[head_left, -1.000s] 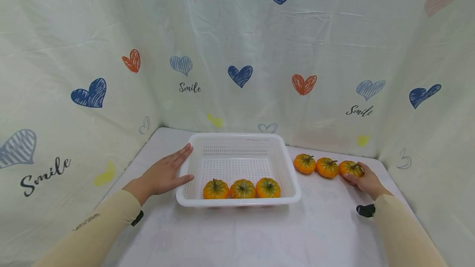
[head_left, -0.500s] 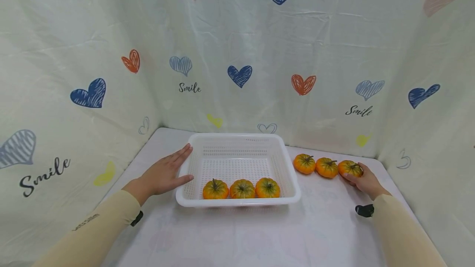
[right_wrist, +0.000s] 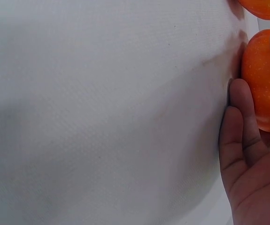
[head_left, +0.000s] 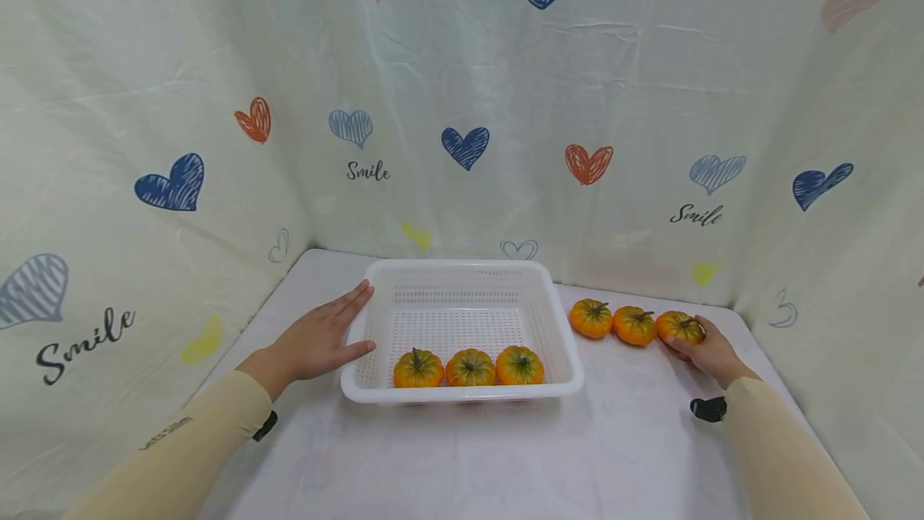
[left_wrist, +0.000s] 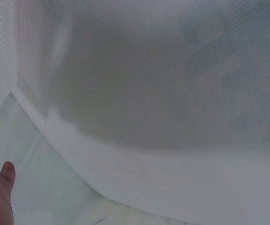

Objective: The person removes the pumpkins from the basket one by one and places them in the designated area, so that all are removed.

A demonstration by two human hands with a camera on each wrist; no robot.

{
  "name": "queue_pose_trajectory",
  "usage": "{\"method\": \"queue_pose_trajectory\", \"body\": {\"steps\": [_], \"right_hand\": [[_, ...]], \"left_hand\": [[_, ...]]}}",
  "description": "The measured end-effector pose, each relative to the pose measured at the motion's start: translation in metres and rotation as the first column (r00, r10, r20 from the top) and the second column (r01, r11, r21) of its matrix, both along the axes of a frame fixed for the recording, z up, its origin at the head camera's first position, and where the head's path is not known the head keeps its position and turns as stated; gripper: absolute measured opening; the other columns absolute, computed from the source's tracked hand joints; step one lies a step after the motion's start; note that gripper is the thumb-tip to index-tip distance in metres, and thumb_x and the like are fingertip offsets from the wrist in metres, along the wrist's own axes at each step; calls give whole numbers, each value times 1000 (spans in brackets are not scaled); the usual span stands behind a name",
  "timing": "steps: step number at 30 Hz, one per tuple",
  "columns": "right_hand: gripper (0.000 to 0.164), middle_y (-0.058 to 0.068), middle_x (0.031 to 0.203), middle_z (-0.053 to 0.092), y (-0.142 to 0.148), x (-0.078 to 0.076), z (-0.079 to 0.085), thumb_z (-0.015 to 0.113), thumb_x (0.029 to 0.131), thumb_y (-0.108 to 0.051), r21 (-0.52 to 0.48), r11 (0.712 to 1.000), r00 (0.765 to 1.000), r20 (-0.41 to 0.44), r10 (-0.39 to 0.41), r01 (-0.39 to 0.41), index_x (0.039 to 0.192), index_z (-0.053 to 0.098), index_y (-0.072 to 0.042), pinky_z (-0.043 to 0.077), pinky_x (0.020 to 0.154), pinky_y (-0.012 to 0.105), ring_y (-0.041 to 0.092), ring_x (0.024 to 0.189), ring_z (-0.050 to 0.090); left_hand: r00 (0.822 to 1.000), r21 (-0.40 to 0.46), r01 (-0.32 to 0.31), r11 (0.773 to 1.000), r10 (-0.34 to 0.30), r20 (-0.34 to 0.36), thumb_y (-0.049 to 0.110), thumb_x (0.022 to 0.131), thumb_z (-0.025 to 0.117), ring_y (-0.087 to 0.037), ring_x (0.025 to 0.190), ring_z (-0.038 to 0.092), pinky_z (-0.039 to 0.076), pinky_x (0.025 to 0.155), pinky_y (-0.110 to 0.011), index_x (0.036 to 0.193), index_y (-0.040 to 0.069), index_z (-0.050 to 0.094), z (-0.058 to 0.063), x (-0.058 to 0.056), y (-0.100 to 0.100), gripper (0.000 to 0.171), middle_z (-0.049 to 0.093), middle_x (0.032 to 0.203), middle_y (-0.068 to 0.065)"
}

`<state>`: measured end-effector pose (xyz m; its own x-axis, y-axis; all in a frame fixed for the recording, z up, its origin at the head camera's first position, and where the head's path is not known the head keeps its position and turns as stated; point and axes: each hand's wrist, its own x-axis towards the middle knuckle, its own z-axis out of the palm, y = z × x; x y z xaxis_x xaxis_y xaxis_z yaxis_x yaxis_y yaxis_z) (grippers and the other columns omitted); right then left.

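Observation:
In the head view a white plastic basket stands mid-table. Along its near wall sit a left pumpkin, a middle pumpkin and a right pumpkin, all small and orange-green. My left hand lies with straight fingers at the basket's left rim. Right of the basket, three more small pumpkins form a row. My right hand grips the rightmost pumpkin, thumb on the near side and fingers around the far right. The right wrist view shows that orange pumpkin between thumb and fingers, low at the tabletop.
Beside the held one are a small pumpkin and another pumpkin close to the basket's right wall. A white cloth covers the table. A curtain printed with hearts encloses the back and sides.

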<state>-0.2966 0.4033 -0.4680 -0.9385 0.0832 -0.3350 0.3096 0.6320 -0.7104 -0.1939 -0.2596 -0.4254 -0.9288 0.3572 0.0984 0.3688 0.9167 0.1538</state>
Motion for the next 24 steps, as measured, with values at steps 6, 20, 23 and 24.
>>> {"method": "queue_pose_trajectory", "body": {"steps": [6,20,23,24], "right_hand": [[117,42,152,0,0,1,1,64,91,-58,8,1000,1000,7,10,-10,153,-15,2,15,109,70,59,136,12],[125,43,152,-2,3,2,-1,72,87,-53,27,1000,1000,12,-7,6,151,-16,7,14,109,70,60,136,12],[125,44,151,-1,3,4,-1,74,87,-51,23,1000,1000,14,-21,20,151,-17,6,13,110,69,60,137,11],[125,44,151,-1,3,4,-1,74,87,-50,16,1000,1000,14,-18,18,151,-17,6,13,109,69,60,137,11]], "left_hand": [[1000,2,1,1000,-1,-7,54,96,56,-32,147,25,29,113,-55,159,4,19,0,0,0,88,15,165,-11],[1000,9,16,1000,-16,-22,54,96,56,-32,147,25,30,113,-54,159,4,19,-3,-2,-2,89,15,165,-11],[1000,1,13,1000,-13,-14,58,96,53,-32,147,25,30,113,-54,159,4,18,-3,-2,-2,90,14,166,-10],[1000,-1,12,1000,-12,-10,59,96,52,-32,147,24,30,113,-54,159,5,18,-3,-2,-3,90,14,166,-10]]}}
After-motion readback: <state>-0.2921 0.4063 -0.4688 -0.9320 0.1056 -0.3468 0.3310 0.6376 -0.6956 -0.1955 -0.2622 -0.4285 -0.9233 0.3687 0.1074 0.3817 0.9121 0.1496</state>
